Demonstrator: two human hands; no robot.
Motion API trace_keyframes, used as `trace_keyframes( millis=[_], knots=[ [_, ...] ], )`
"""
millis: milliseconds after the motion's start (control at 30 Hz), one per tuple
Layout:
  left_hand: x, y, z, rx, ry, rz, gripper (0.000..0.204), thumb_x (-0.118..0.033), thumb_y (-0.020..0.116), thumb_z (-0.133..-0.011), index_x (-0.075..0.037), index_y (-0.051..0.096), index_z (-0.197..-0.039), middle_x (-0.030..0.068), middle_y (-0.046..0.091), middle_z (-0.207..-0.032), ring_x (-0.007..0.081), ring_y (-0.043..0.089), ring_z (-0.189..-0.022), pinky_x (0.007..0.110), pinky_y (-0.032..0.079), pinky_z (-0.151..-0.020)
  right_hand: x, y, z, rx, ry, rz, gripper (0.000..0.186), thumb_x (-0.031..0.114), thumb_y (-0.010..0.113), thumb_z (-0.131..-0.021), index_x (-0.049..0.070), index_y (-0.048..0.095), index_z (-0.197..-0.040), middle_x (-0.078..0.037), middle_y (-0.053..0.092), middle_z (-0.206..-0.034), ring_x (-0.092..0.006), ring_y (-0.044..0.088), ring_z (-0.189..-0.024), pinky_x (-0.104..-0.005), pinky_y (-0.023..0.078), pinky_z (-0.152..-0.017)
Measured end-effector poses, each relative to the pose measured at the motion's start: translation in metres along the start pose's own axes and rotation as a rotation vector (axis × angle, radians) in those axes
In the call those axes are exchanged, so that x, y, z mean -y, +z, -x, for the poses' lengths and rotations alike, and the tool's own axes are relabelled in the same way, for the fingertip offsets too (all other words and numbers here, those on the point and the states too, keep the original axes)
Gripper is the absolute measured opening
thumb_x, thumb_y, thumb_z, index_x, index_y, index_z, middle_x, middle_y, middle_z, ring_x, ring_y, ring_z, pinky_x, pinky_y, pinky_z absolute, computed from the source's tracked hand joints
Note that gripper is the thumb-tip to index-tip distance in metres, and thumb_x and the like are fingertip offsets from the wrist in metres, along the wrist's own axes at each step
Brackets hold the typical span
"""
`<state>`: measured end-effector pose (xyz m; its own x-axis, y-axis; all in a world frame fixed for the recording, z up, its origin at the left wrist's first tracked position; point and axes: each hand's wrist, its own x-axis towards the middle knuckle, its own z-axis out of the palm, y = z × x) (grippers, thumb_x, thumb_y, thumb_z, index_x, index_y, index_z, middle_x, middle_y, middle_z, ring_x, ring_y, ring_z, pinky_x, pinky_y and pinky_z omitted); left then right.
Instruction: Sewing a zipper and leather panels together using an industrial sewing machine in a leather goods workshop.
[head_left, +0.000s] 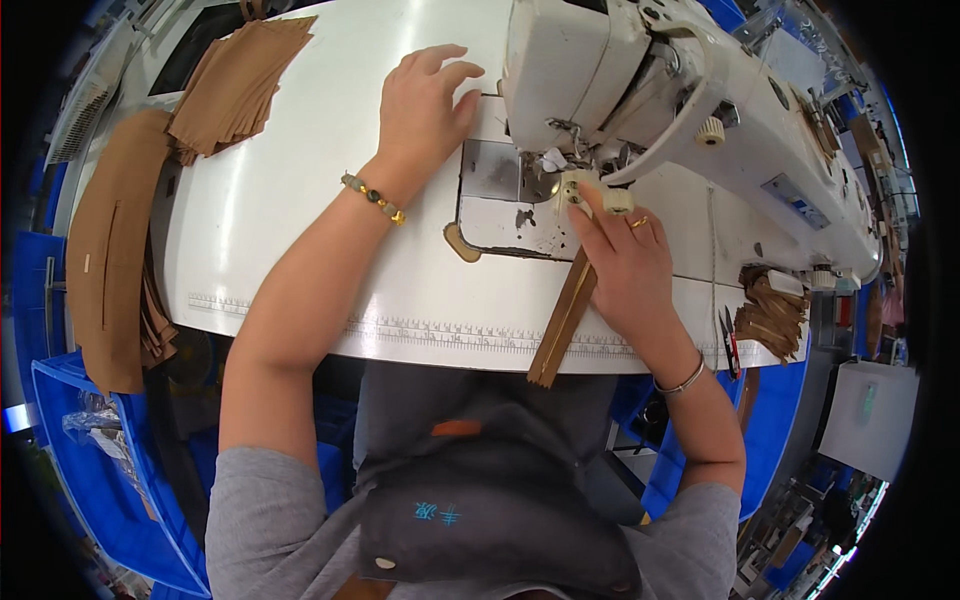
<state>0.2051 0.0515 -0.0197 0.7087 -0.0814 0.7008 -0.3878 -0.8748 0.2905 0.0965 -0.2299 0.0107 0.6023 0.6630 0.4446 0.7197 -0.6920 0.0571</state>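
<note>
A brown zipper strip (563,330) runs from beneath the white sewing machine's (580,80) needle area toward me, its free end reaching over the table's front edge. My right hand (628,262) grips the strip close to the presser foot, thumb and forefinger reaching in by the machine's white knobs. The strip's far end is hidden by the machine head and my fingers. To the left of the head, my left hand (425,105) rests over the white table with its fingers apart and slightly bent, holding nothing. A metal needle plate (492,172) lies between the two hands.
Brown fabric pieces (240,85) are stacked at the far left, beside a long brown panel (115,260) hanging over the edge. More zipper strips (772,315) lie at the right, near small thread snips (729,340). Blue bins (110,480) stand below the table.
</note>
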Motion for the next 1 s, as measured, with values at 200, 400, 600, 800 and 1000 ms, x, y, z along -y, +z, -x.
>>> trace_keyframes(
  millis=[200, 400, 600, 800, 1000],
  knots=[
    [0.057, -0.045, 0.020, 0.126, -0.078, -0.171, 0.025, -0.016, 0.074, -0.092, -0.006, 0.076, -0.115, 0.0120, 0.072, -0.126, 0.0334, 0.065, -0.119, 0.044, 0.054, -0.100, 0.013, 0.006, 0.003, 0.086, 0.027, -0.020, 0.044, 0.004, 0.062, -0.087, -0.003, 0.067, -0.130, -0.014, 0.068, -0.122, -0.0328, 0.063, -0.117, -0.0447, 0.051, -0.102],
    [0.167, -0.134, 0.012, 0.069, -0.157, -0.508, 0.020, -0.022, 0.065, -0.098, -0.006, 0.075, -0.106, 0.0127, 0.075, -0.115, 0.0337, 0.069, -0.109, 0.046, 0.056, -0.093, 0.018, 0.005, 0.024, 0.076, 0.084, -0.130, 0.046, -0.001, 0.061, -0.084, -0.002, 0.068, -0.130, -0.014, 0.065, -0.141, -0.0325, 0.060, -0.130, -0.0457, 0.049, -0.109],
    [0.202, -0.164, 0.009, 0.376, -0.349, -0.726, 0.028, -0.030, 0.060, -0.102, -0.005, 0.074, -0.104, 0.0179, 0.076, -0.100, 0.0405, 0.071, -0.096, 0.052, 0.057, -0.085, 0.017, 0.005, 0.022, 0.041, 0.089, -0.139, 0.046, -0.003, 0.061, -0.083, -0.001, 0.069, -0.128, -0.013, 0.067, -0.138, -0.0306, 0.061, -0.129, -0.0454, 0.050, -0.107],
    [0.202, -0.173, 0.008, 0.379, -0.314, -0.699, 0.026, -0.024, 0.057, -0.103, -0.006, 0.077, -0.102, 0.0177, 0.076, -0.097, 0.0401, 0.072, -0.093, 0.051, 0.057, -0.085, 0.017, 0.006, 0.023, 0.016, 0.093, -0.151, 0.045, -0.002, 0.061, -0.083, 0.000, 0.069, -0.127, -0.012, 0.067, -0.138, -0.0302, 0.062, -0.127, -0.0451, 0.051, -0.107],
    [0.204, -0.173, 0.011, 0.328, -0.225, -0.689, 0.024, -0.018, 0.057, -0.100, -0.010, 0.079, -0.107, 0.0182, 0.077, -0.097, 0.0393, 0.073, -0.091, 0.050, 0.058, -0.083, 0.018, 0.005, 0.022, 0.006, 0.099, -0.152, 0.044, -0.001, 0.061, -0.083, 0.000, 0.070, -0.126, -0.012, 0.068, -0.137, -0.0301, 0.062, -0.127, -0.0446, 0.051, -0.106]
  ],
)
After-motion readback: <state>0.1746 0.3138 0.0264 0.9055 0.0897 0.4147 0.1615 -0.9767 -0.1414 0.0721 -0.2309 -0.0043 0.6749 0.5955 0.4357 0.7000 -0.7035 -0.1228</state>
